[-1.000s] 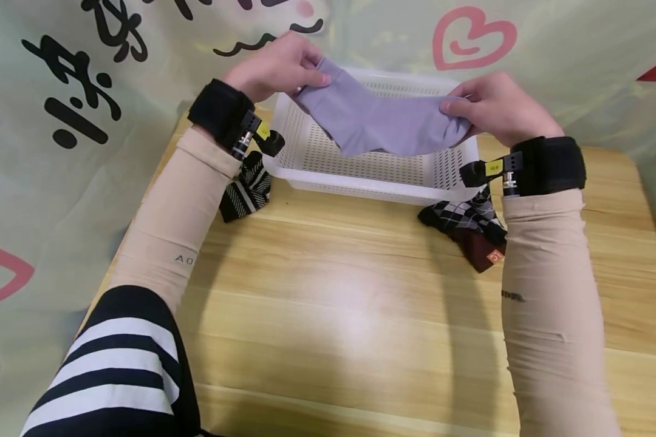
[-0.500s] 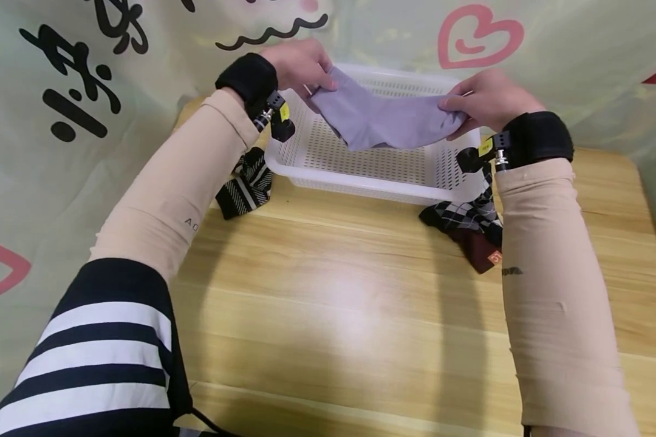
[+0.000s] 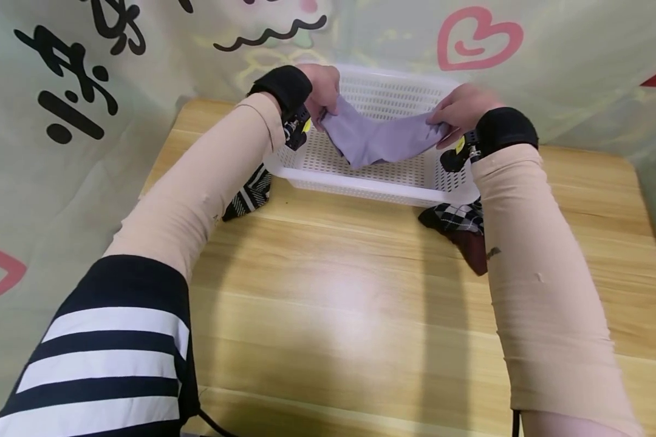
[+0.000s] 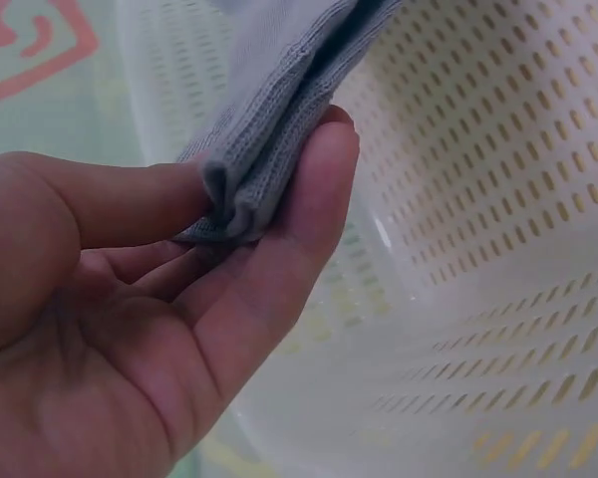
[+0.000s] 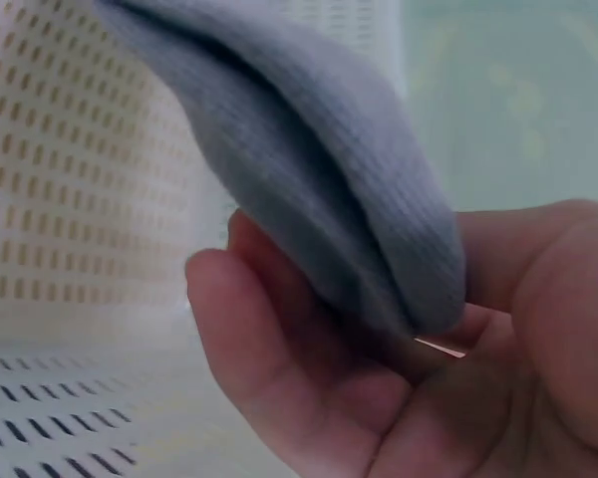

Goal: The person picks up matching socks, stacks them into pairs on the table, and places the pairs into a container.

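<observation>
A pale purple sock [image 3: 382, 138], or a pair laid together, is stretched sideways between my hands over the white perforated basket [image 3: 372, 187]. My left hand [image 3: 324, 90] pinches its ribbed cuff; in the left wrist view two cuff layers [image 4: 269, 129] lie between thumb and fingers. At the other end, my right hand [image 3: 461, 112] grips the toe, where the right wrist view shows two folded layers [image 5: 309, 159]. The middle of the sock sags a little inside the basket's outline. Bare perforated floor shows below it.
A black-and-white striped sock [image 3: 251, 193] lies at the basket's left front corner. By the right front corner is an argyle sock [image 3: 459, 217] with a dark red part [image 3: 470, 246], half covered by my right forearm. A printed cloth backdrop [image 3: 382, 36] stands behind the wooden table [image 3: 328, 291].
Both hands have come lower and closer together, carrying the purple sock down toward the basket; its middle sags more. The basket and the other socks stay put.
</observation>
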Available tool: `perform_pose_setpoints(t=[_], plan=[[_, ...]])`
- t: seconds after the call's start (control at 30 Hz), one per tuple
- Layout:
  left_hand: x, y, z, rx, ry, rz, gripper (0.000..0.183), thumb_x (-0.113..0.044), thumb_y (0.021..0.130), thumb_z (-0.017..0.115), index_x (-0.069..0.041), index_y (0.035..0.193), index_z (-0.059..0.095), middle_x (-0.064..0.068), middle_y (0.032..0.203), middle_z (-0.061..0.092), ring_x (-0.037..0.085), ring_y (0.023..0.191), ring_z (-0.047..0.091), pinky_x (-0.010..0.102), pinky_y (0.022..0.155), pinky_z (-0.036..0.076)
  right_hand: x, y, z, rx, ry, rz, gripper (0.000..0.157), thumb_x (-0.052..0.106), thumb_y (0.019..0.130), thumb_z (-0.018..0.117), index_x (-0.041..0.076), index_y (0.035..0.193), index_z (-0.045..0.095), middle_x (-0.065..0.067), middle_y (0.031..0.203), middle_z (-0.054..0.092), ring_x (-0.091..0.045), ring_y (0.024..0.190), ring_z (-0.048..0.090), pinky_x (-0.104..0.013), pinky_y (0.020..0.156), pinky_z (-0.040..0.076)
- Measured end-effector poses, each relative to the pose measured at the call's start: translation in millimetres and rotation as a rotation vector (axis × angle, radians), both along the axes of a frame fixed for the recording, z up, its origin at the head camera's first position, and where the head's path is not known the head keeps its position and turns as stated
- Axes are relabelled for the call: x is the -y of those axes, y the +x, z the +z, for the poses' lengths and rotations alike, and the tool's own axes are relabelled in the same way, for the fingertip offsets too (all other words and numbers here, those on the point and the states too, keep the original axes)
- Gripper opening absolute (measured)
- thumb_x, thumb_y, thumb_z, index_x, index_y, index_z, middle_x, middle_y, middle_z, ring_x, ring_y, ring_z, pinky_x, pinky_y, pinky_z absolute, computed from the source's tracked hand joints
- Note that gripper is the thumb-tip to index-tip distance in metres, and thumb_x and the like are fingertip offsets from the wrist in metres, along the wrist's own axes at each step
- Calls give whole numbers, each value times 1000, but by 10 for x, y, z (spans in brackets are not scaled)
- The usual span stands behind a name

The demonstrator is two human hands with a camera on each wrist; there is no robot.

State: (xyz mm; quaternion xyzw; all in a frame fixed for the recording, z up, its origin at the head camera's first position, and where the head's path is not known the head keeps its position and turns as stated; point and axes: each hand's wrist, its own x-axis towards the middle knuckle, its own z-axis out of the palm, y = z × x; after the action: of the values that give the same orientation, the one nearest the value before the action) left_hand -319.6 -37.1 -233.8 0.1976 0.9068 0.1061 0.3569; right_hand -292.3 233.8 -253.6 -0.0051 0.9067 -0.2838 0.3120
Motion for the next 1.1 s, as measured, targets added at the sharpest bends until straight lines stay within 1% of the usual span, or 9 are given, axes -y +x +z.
perform_pose_setpoints(t=[0.1,0.17,0.3,0.4,0.53,0.73,0.9,1.0,1.1], plan=[[-14,-6,-41,-34,-101,-49,15,-18,99,49,-3,94,52,3,98,39,12,86,45,19,74,50,17,-23,-90,42,-24,-8,41,19,102,50,-12,129,48,6,68,63,-10,61,71,-30,66,60],[-18,-11,-70,-28,-144,-49,23,-19,100,48,0,111,54,3,99,43,7,79,53,18,73,50,37,-28,-144,59,-42,-9,40,16,102,49,-14,129,48,5,67,64,-10,58,71,-30,66,60],[-16,-37,-115,-17,-196,-63,33,-18,100,47,3,126,51,-6,77,55,-4,57,56,16,67,47,95,-29,-221,46,-38,-3,39,14,102,49,-14,129,48,5,65,63,-9,56,70,-29,65,60],[-18,-70,-146,-36,-226,-87,17,-14,97,47,-2,106,55,-10,62,52,-3,53,54,17,62,45,123,-33,-251,45,-41,-6,37,12,101,48,-15,127,48,4,63,62,-9,54,70,-29,64,60],[-29,-94,-171,-109,-327,-193,6,-11,91,45,-8,87,47,-3,73,45,11,65,44,23,63,39,130,-54,-261,52,-30,24,37,8,101,45,-17,128,45,2,58,62,-9,52,69,-29,63,60],[-50,-43,-186,-165,-379,-287,13,-5,83,42,-11,72,45,-5,61,40,13,64,41,24,57,37,133,-129,-305,-36,104,147,42,10,98,44,-18,129,49,11,51,58,1,47,60,-17,57,51],[-34,26,-226,-172,-387,-312,22,-3,80,43,-14,61,41,-1,64,37,17,66,35,26,58,33,177,-162,-412,-56,207,187,29,14,92,46,-4,92,68,11,52,56,-4,51,54,-20,57,44],[-17,26,-278,-156,-402,-313,23,-2,80,44,-15,61,40,1,70,37,17,67,33,26,59,32,198,-166,-465,-38,246,193,25,15,89,45,5,74,63,7,56,54,-8,55,52,-24,58,43],[-5,1,-345,-128,-404,-288,23,-2,81,44,-14,63,39,0,69,35,15,63,30,26,59,31,212,-179,-508,-44,279,202,24,14,87,44,8,68,59,6,57,52,-10,55,49,-26,58,41]])
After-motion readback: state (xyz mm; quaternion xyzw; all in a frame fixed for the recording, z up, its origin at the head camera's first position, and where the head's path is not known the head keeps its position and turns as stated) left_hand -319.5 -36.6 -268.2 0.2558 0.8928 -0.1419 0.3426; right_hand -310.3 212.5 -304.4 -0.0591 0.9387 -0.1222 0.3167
